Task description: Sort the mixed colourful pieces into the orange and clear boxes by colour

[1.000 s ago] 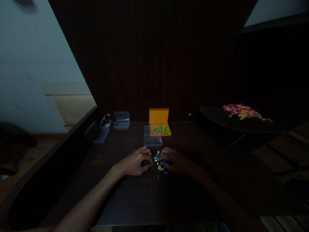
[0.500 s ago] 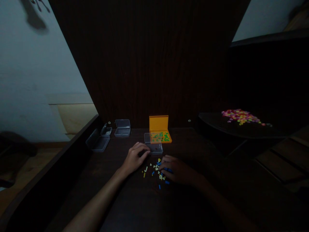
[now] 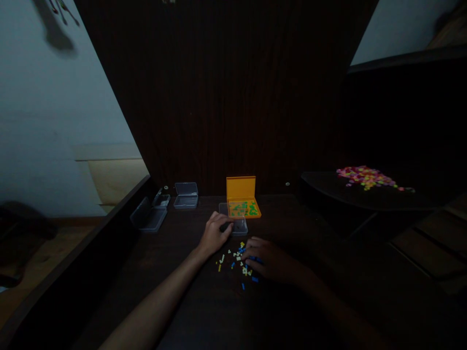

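Observation:
A small loose pile of building bricks [image 3: 239,258], in pale cream, blue and yellow, lies on the dark table. My right hand [image 3: 268,258] rests over the pile's right side, fingers curved and apart, with blue bricks showing between thumb and fingers. Just beyond the pile is an open clear plastic box [image 3: 240,227] with a few dark specks in it. At its left part is my left hand [image 3: 217,233], thumb and fingertips drawn together over the box; whatever they pinch is too small to make out. Behind stands an open orange case [image 3: 241,188] with green pieces inside.
More open clear boxes stand at the back left, among them one box [image 3: 186,200] and a larger one [image 3: 155,219]. A heap of pink, red and yellow pieces [image 3: 368,177] lies on a side shelf [image 3: 328,187]. A raised board [image 3: 91,262] edges the table's left side.
My left hand has moved slightly right, further over the clear box. My right hand stays at the pile with little movement. The whole view has shifted slightly.

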`<state>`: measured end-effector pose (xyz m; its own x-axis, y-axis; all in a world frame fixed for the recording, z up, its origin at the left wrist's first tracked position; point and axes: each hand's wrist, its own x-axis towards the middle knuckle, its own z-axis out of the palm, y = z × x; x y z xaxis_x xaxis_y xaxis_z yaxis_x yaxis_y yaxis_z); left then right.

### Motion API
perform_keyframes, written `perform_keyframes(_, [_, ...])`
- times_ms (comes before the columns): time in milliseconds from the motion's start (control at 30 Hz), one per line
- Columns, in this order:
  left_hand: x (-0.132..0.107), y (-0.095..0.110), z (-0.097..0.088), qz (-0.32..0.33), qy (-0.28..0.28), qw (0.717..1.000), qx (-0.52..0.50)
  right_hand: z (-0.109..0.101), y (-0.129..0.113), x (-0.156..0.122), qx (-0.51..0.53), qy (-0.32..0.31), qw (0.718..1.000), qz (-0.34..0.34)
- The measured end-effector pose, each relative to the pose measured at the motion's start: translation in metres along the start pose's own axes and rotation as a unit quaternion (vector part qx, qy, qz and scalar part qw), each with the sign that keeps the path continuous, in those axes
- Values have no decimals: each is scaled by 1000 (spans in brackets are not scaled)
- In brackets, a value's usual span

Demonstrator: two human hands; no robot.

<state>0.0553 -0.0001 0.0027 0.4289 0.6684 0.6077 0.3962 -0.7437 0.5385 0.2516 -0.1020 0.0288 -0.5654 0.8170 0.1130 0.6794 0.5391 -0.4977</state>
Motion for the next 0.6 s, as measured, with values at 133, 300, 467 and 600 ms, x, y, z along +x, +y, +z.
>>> perform_keyframes(133, [2,-2,-1,-14,-1,1000,-1,-3,-4,0,2,-8,1000,10])
perform_keyframes(300, [3,-7,-2,-40,-6,999,9,-3,-1,-1,23,-2,1000,0])
perform_keyframes(467, [4,-12,-2,-78,-26,996,16,-2,2,-1,31,-4,999,4])
perform_keyframes(600, [5,-13,-2,-101,-38,994,16,-2,0,-1,31,-4,1000,6])
